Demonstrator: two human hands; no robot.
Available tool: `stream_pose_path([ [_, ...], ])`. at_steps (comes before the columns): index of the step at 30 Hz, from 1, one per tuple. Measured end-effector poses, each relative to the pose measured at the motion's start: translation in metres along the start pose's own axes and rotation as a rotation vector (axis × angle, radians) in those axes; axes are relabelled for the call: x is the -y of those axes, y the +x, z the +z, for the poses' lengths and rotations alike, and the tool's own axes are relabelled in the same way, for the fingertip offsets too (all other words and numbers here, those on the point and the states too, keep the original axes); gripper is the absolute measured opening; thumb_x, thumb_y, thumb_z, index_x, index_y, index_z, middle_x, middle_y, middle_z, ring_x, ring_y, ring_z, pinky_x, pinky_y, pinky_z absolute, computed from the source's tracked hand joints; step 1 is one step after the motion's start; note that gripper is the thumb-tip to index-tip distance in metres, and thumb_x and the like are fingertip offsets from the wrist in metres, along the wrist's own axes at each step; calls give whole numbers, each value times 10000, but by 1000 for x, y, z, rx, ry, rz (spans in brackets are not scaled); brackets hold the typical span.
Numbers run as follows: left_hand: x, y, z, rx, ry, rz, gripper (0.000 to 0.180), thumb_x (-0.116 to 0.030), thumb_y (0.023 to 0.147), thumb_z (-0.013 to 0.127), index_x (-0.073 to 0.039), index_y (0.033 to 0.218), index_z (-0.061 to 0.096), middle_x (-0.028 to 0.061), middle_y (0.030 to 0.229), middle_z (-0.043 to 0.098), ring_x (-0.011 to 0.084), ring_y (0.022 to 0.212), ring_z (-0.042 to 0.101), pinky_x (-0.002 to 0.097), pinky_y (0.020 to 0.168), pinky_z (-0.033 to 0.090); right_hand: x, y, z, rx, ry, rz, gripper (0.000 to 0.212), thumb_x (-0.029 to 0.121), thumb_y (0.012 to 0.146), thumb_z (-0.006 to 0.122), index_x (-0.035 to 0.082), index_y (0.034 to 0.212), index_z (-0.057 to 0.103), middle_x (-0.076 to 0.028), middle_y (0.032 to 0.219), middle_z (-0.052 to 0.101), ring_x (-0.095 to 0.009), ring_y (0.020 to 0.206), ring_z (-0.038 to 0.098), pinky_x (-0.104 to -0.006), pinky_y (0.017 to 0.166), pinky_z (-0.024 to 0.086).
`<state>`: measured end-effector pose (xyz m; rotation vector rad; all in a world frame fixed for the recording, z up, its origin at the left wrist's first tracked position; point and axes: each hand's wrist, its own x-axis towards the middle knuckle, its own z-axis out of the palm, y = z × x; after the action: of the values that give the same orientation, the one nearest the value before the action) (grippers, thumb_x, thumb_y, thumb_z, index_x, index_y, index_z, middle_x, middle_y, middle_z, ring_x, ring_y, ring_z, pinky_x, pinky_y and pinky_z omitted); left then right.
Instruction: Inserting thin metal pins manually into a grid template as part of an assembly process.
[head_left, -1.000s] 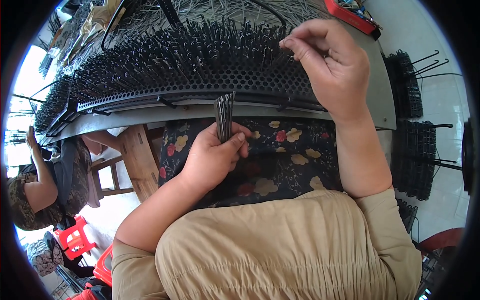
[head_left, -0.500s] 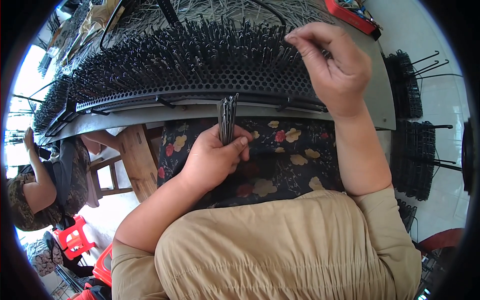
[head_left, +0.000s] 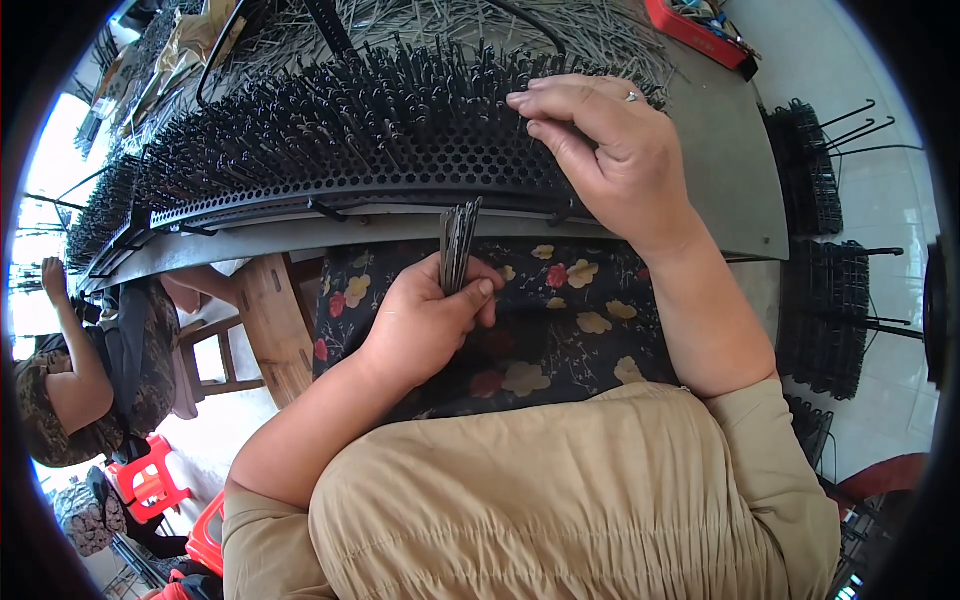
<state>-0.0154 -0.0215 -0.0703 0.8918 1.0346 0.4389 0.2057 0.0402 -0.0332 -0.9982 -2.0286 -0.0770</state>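
Note:
My left hand (head_left: 415,325) is closed around a bundle of thin dark metal rods (head_left: 459,240), held upright above my lap. Over the right part of a black perforated rack (head_left: 470,160), my right hand (head_left: 630,165) is raised, thumb and forefinger apart, with nothing visible between them. Many dark rods with hooked tops (head_left: 300,125) stand in the rack's holes, close to my right fingertips. The rack's front rows of holes at the right show bare. My right hand hides part of the rack's right end.
The rack stands along the front edge of a grey table (head_left: 725,150). Loose rods (head_left: 610,40) lie scattered behind it, near a red tray (head_left: 700,38). Black racks (head_left: 825,310) hang at the right. On the left are a wooden stool (head_left: 275,325) and another person (head_left: 90,370).
My right hand has moved left and slightly down over the rack, and its thumb and fingers have parted. My left hand still holds the bundle in about the same place.

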Motion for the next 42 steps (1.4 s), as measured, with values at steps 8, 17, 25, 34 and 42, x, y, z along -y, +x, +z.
stream_pose_path([
  [8,-1,0,0,-7,-5,-14,84,-82,955,554,-31,1004,600,-6,704,587,39,523,440,201,474,359,-5,-2,-2,-36,-8,53,159,-39,775,707,48,907,697,-56,914,735,-238,1000,682,-328,869,507],
  [17,0,-1,-9,129,37,10,136,-101,976,511,-28,1049,600,16,801,614,50,626,505,209,555,424,-12,-13,-30,71,-13,35,139,-53,764,710,7,889,693,-134,1055,709,-344,1210,566,-430,1053,398],
  [25,19,-20,-44,286,619,465,210,-67,979,468,12,1135,584,80,1004,620,194,1014,549,325,946,404,-13,-94,-6,-227,-3,512,536,166,941,618,-2,1383,365,-187,1462,375,-314,1406,289,-433,1127,259],
  [34,4,13,-18,197,-82,132,164,-182,1034,406,-63,1079,509,33,778,470,97,611,416,233,504,329,-44,-81,9,-421,169,464,610,272,893,687,19,1345,365,-201,1401,395,-361,1312,378,-446,1080,328],
  [42,-15,38,20,36,-376,133,123,-122,1009,448,-46,1060,530,60,835,562,102,634,438,199,461,315,-45,-70,7,-486,-212,445,463,256,878,708,15,1211,496,-179,1285,477,-269,1208,476,-371,950,443],
])
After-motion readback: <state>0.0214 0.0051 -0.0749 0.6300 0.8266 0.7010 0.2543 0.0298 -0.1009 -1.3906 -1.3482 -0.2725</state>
